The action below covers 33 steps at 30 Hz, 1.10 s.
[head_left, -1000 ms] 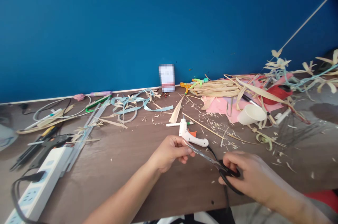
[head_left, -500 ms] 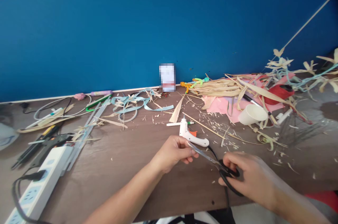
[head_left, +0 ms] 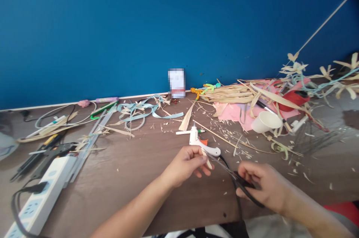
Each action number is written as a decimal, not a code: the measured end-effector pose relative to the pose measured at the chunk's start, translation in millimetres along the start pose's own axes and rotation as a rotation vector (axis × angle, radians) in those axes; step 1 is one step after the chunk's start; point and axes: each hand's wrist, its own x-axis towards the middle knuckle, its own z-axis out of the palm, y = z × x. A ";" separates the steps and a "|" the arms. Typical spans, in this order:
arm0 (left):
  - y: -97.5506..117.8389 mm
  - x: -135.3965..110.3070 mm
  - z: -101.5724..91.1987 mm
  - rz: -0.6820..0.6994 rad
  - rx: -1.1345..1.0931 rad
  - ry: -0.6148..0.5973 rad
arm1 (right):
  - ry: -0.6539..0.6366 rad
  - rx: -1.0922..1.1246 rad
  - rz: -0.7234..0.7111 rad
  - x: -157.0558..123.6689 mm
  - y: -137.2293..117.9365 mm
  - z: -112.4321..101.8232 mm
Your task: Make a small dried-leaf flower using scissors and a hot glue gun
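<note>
Left hand point(head_left: 192, 161): half curled, pinching pale strip point(head_left: 208, 161) | Right hand point(head_left: 262, 184): clamped on scissors point(head_left: 230, 172) slanting toward the strip | Both: above tabletop point(head_left: 109, 178)

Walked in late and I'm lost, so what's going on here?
A person's right hand holds black-handled metal scissors. The left hand holds a flat, pale strip beside the blades; whether they touch is unclear. Beyond, a white glue gun with an orange trigger lies on the brown table.
</note>
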 end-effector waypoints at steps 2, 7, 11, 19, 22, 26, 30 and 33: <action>2.5 -1.9 -0.5 0.017 0.020 -0.009 | -0.120 0.123 0.047 -0.4 -2.8 -4.9; 5.5 -4.7 -5.3 0.075 0.002 -0.047 | -0.232 0.272 0.109 0.8 -5.3 -13.9; 3.2 -3.6 -7.8 0.046 -0.091 -0.038 | -0.294 0.315 0.118 3.8 0.5 -14.0; 2.3 -2.1 -4.8 0.025 -0.071 -0.011 | -0.354 0.349 0.110 5.4 7.6 -10.7; 3.9 -2.5 -2.5 0.027 -0.041 -0.019 | -0.360 0.359 0.112 5.9 7.6 -10.0; 5.0 -1.6 0.6 0.035 -0.010 -0.029 | -0.365 0.385 0.127 4.3 7.8 -9.6; 3.9 0.9 4.1 0.034 -0.014 -0.028 | -0.338 0.402 0.127 1.1 8.4 -9.2; 3.0 3.4 6.6 0.033 -0.010 -0.024 | -0.307 0.420 0.126 -1.0 9.2 -8.7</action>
